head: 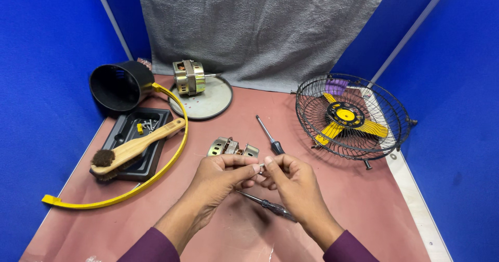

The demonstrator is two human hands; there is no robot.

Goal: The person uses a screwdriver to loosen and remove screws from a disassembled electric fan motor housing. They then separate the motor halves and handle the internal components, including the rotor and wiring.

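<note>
Small silvery part (pixel 261 167) pinched between your fingertips, held above mat centre; too small to identify. Your left hand (pixel 221 175) grasps it with thumb and forefinger; your right hand (pixel 291 176) meets it, fingertips closed on same piece. Just behind: stamped metal bracket (pixel 232 148), dull gold. Black-handled screwdriver (pixel 270 135) beside it; second screwdriver (pixel 265 204) lies under your wrists. Left: black plastic tray (pixel 130 140) with screws, wooden brush (pixel 136 146) across it, curved yellow band (pixel 171 137). Right: wire fan guard (pixel 353 117), yellow blades inside.
</note>
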